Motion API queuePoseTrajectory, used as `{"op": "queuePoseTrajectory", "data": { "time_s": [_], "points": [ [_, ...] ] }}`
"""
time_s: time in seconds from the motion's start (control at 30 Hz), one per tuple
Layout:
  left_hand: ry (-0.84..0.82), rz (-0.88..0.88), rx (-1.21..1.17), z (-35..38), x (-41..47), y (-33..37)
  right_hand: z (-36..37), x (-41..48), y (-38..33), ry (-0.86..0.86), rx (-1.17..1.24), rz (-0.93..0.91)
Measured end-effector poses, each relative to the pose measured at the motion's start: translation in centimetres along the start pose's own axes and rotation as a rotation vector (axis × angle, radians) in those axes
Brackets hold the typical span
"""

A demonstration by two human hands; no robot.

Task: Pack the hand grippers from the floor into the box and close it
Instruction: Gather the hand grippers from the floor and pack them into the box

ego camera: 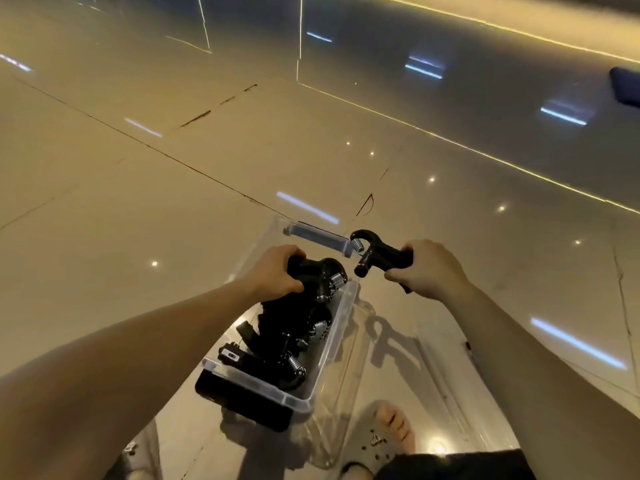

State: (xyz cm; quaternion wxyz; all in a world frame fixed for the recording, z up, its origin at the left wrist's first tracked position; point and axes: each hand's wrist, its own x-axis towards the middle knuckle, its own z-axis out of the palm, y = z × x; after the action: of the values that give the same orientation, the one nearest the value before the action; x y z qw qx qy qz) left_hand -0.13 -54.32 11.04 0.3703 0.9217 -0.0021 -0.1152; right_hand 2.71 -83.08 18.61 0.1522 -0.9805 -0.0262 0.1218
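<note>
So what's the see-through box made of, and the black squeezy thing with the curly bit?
The clear rectangular box looks like hard glossy plastic: the floor shows through its walls. The black hand gripper in the right hand seems to be matte plastic or rubber, hard to tell which; its shiny silver coil spring looks like metal.

Over clear box [341, 327]: left hand [277, 275] gripping 1 black gripper [320, 271]; right hand [424, 268] holding another gripper [375, 252] beside its far corner.
</note>
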Motion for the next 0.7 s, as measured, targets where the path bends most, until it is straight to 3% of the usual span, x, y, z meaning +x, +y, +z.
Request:
{"op": "queuePoseTrajectory", "data": {
  "time_s": [0.47,0.7],
  "points": [
    [-0.100,0.082,0.194,2.2,5.0,-3.2,1.3,5.4,-0.6,-0.058,0.018,-0.007],
    [-0.011,0.061,0.106,2.2,5.4,-4.2,1.9,6.4,-1.1,-0.075,-0.003,-0.040]
  ]
}}
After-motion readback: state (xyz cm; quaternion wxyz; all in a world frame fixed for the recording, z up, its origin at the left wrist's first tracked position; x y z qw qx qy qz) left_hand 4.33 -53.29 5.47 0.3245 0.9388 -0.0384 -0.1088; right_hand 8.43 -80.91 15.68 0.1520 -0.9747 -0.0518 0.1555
